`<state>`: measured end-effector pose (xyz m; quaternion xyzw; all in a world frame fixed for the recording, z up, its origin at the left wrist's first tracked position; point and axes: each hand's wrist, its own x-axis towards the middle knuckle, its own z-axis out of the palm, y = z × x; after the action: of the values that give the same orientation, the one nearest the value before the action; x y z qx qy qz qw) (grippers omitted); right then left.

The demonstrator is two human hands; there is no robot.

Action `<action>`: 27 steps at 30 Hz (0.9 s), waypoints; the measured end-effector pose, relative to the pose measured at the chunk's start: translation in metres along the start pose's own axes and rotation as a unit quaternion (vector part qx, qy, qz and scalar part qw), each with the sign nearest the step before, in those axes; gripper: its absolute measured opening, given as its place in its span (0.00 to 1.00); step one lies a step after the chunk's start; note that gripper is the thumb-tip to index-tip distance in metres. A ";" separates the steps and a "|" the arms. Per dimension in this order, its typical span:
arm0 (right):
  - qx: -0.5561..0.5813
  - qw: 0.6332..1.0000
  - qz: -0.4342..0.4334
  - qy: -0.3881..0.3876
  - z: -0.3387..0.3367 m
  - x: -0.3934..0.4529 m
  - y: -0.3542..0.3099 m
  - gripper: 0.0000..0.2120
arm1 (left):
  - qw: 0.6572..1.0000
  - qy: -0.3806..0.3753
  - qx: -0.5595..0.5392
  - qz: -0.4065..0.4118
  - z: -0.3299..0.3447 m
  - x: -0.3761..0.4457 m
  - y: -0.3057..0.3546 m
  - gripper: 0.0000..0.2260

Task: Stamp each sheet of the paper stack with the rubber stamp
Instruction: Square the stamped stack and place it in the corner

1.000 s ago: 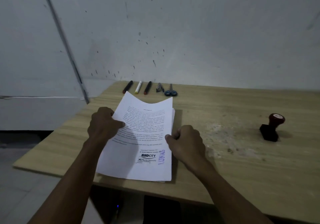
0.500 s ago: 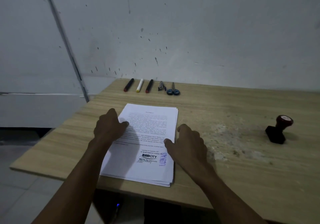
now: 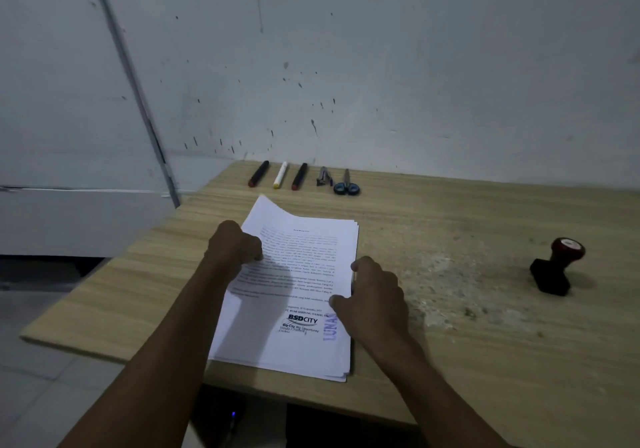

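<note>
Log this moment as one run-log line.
left hand: pinching top sheet, far-left corner lifted | right hand: on paper stack right edge | LUNAS stamp mark: visible | rubber stamp: untouched, on table
</note>
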<state>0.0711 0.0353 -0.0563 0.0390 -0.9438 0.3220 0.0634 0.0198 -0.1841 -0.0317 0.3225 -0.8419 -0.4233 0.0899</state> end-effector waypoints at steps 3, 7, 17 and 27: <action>0.020 1.000 0.001 0.001 0.000 0.001 0.002 0.20 | 0.998 0.039 0.029 0.050 0.003 -0.003 -0.005 0.11; 0.066 0.998 0.001 -0.004 0.000 0.002 0.007 0.25 | 0.992 0.038 -0.036 0.115 -0.004 -0.011 -0.008 0.08; 0.413 0.910 0.000 -0.035 -0.040 0.014 0.008 0.17 | 0.912 -0.073 -0.365 0.175 -0.035 -0.039 -0.004 0.17; 0.424 0.883 -0.193 0.062 -0.117 0.026 0.003 0.15 | 0.822 -0.132 -0.476 0.285 -0.035 -0.078 0.057 0.15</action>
<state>0.0564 0.1083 0.0371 0.2232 -0.6848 0.6750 0.1600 0.0682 -0.1343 0.0441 -0.0733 -0.5941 -0.7652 0.2368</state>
